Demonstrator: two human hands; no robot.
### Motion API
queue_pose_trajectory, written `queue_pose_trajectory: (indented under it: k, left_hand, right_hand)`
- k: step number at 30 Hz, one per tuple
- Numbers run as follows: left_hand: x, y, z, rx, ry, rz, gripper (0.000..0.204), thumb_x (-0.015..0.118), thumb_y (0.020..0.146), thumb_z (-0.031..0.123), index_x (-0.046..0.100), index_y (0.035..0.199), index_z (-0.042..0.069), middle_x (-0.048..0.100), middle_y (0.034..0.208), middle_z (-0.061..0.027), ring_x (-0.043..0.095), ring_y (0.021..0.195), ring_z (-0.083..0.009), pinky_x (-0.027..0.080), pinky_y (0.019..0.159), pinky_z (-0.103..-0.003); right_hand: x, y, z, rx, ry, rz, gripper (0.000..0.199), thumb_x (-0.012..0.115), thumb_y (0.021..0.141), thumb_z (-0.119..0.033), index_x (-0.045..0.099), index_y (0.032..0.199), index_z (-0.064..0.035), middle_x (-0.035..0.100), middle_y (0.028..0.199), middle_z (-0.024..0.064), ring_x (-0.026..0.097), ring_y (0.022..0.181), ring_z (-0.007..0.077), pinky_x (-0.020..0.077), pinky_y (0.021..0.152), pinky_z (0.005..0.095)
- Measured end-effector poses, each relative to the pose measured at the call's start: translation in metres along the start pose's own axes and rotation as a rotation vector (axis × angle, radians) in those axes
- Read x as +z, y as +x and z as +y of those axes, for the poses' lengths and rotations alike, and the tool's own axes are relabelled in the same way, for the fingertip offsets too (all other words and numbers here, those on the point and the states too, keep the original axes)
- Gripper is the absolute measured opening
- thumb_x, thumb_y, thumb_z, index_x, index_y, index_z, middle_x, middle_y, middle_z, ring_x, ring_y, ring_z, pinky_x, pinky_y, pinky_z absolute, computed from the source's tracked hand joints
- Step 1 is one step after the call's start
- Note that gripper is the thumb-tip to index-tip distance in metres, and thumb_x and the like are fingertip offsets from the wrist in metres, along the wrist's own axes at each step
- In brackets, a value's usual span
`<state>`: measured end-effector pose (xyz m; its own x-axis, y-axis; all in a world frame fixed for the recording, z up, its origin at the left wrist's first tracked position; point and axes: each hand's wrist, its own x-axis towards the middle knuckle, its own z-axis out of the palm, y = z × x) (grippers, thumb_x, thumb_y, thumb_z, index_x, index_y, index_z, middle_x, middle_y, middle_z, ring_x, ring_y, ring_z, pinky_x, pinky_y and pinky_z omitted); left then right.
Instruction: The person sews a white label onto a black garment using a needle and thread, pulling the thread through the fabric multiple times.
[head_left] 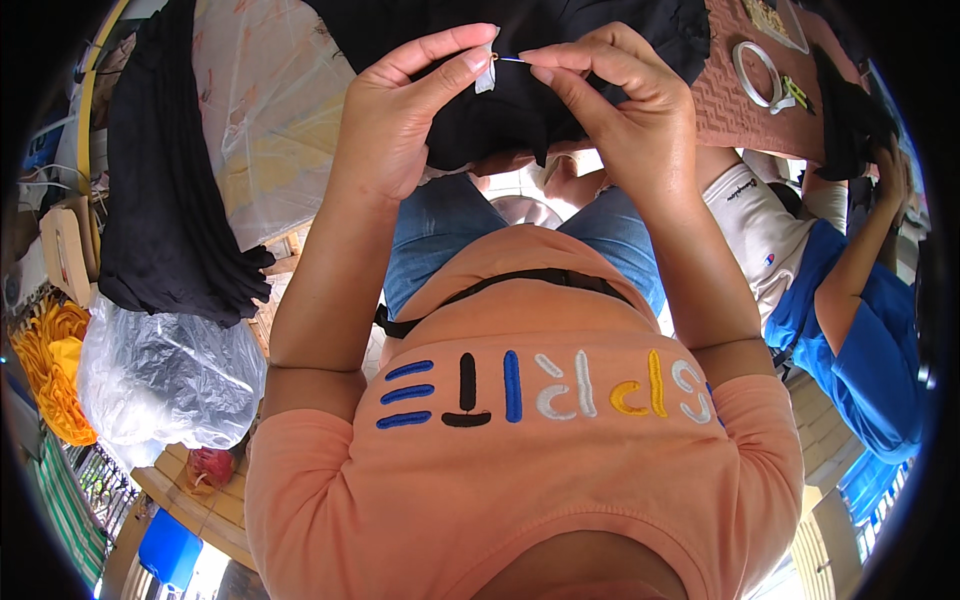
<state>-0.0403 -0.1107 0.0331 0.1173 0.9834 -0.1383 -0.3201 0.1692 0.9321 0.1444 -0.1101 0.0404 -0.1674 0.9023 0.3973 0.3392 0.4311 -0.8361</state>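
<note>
My left hand (405, 105) pinches a small whitish strip (485, 80) between thumb and index finger, held up over the black cloth (465, 120). A tiny gold-coloured spot shows at the strip's right edge. From the other side my right hand (640, 105) grips a thin needle (511, 59) between thumb and fingertip. Its far end reaches the gold spot; whether it passes through cannot be made out. The black cloth lies beneath both hands on the table.
At the upper right, a white ring-shaped roll (757, 75) and green-handled snips (797, 93) lie on a reddish-brown mat (725, 100). Black fabric (165, 170) hangs on the left above a clear plastic bag (170, 375). A person in blue (850, 340) sits close at my right.
</note>
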Motion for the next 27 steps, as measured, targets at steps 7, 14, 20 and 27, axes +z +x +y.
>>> queue_pose_trajectory:
  k: [7,14,20,27]
  left_hand:
    - [0.0004,0.0002,0.0,0.005,0.007,-0.002,0.024,0.068,0.084,0.007,0.066,0.107,0.0,0.067,0.104,-0.0081,0.061,0.092,-0.0101,0.047,0.086,-0.022]
    - [0.0013,-0.0005,0.0009,0.019,0.037,0.008,0.024,0.068,0.084,0.007,0.067,0.107,0.001,0.067,0.103,-0.0076,0.061,0.093,-0.0103,0.046,0.086,-0.022]
    - [0.0015,-0.0006,-0.0005,0.009,0.007,0.002,0.024,0.067,0.084,0.006,0.067,0.107,0.0,0.068,0.103,-0.0077,0.062,0.092,-0.0101,0.046,0.086,-0.021]
    - [-0.0019,0.0009,-0.0041,-0.023,-0.001,-0.045,0.024,0.064,0.087,0.006,0.066,0.111,0.002,0.067,0.103,-0.0053,0.061,0.091,-0.009,0.048,0.082,-0.022]
  right_hand:
    - [-0.0005,0.0005,0.0013,-0.022,-0.018,0.0,0.014,0.07,0.079,0.0,0.073,0.09,-0.0057,0.058,0.076,-0.0007,0.055,0.072,0.0069,0.0434,0.065,0.0193]
    - [0.0002,-0.0001,0.0023,-0.017,-0.019,0.01,0.013,0.07,0.078,0.0,0.073,0.09,-0.0051,0.057,0.075,-0.001,0.054,0.07,0.0067,0.0428,0.064,0.0192]
    - [0.0007,-0.0007,0.0011,0.004,-0.029,0.004,0.012,0.07,0.078,0.0,0.073,0.089,-0.0055,0.056,0.074,-0.001,0.053,0.07,0.0066,0.0422,0.064,0.019]
    - [-0.0005,0.0025,0.005,0.059,0.05,-0.036,0.011,0.071,0.079,-0.001,0.073,0.088,-0.0056,0.06,0.077,-0.0008,0.055,0.074,0.0067,0.0418,0.067,0.0187]
